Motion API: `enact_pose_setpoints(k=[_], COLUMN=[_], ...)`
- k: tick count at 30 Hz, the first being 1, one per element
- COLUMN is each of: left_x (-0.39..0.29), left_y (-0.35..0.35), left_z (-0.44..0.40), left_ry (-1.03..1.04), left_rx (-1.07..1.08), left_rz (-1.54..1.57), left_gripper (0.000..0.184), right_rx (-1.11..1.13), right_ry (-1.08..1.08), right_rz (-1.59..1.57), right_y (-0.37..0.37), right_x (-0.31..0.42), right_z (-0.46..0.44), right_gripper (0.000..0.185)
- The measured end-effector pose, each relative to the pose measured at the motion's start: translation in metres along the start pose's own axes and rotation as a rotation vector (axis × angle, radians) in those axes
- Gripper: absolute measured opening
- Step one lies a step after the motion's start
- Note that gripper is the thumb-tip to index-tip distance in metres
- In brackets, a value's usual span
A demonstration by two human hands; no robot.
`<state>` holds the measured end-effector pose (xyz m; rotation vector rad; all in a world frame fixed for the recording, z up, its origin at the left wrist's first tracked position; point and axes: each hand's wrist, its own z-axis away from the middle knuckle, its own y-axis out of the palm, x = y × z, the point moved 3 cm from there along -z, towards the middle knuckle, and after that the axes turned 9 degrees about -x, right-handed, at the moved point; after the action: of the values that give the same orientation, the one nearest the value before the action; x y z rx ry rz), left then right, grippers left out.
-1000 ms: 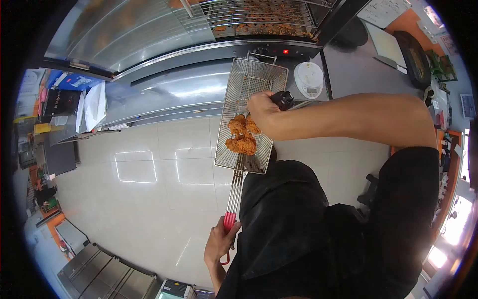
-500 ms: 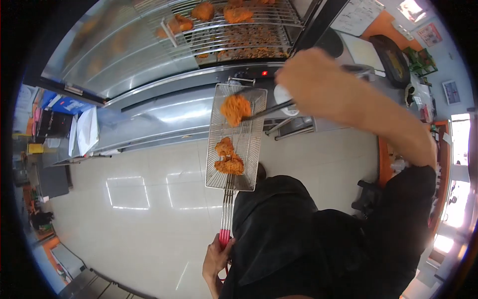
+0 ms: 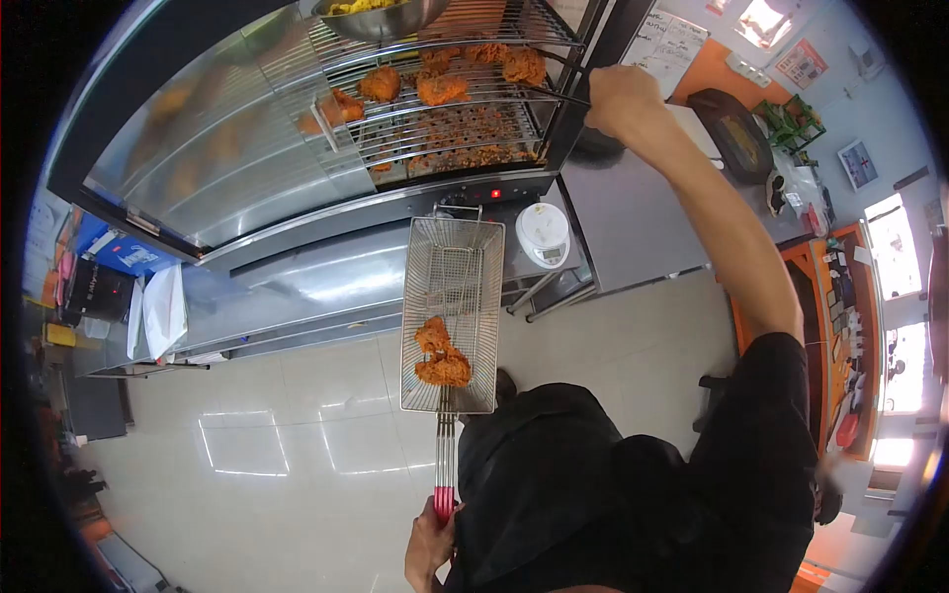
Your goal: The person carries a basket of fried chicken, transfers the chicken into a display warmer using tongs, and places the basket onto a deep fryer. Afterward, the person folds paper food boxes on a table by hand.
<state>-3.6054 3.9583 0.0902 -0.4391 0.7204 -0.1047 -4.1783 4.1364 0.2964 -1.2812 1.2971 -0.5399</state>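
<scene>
My left hand [image 3: 430,542] is closed around the red handle [image 3: 444,502] of a wire fry basket [image 3: 474,287]. Fried chicken [image 3: 443,368] lies at the near end of the basket. My right hand [image 3: 625,99], raised at the cabinet's right edge, is closed on dark tongs [image 3: 565,97]. A fried piece [image 3: 523,66] sits between the tongs' tips, over the upper right part of a wire rack [image 3: 465,89]. Several other fried pieces [image 3: 442,90] rest on that rack, left of the tongs. Crumbs cover the perforated tray beneath.
A metal bowl [image 3: 381,20] with yellow food stands on the cabinet's top shelf. Sliding glass [image 3: 227,128] covers the cabinet's left side. A white scale [image 3: 543,235] sits right of the basket. Papers [image 3: 164,311] and a blue box [image 3: 124,249] are at the left.
My right hand has reached into the basket with the tongs and lifted a piece up and right to the cabinet rack. The view has tilted up, and the basket appears lower.
</scene>
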Motion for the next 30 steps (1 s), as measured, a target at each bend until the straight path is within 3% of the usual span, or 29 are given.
enact_pose_setpoints(k=[2,10,16,23,30], left_x=[0.002,0.006,0.012,0.013,0.01], left_y=[0.003,-0.002,-0.006,-0.01,-0.013], left_z=[0.0,-0.001,0.004,0.004,-0.004], left_ry=[0.046,0.08,0.076,0.063,0.052], left_rx=[-0.032,0.033,0.053,0.059,0.068], left_rz=[0.007,-0.001,-0.053,-0.088,-0.084], left_gripper=[0.037,0.041,0.042,0.044,0.05], right_rx=[-0.059,-0.036,0.032,0.004,0.004], right_ry=[0.033,0.341,0.573,0.474,0.451], right_rz=[-0.062,-0.482,-0.512,-0.564,-0.655], right_y=[0.006,0.073,0.064,0.066,0.039], right_x=[0.006,0.043,0.059,0.045,0.039], right_z=[-0.005,-0.057,-0.069,-0.063,0.044], right_gripper=[0.027,0.043,0.055,0.066,0.068])
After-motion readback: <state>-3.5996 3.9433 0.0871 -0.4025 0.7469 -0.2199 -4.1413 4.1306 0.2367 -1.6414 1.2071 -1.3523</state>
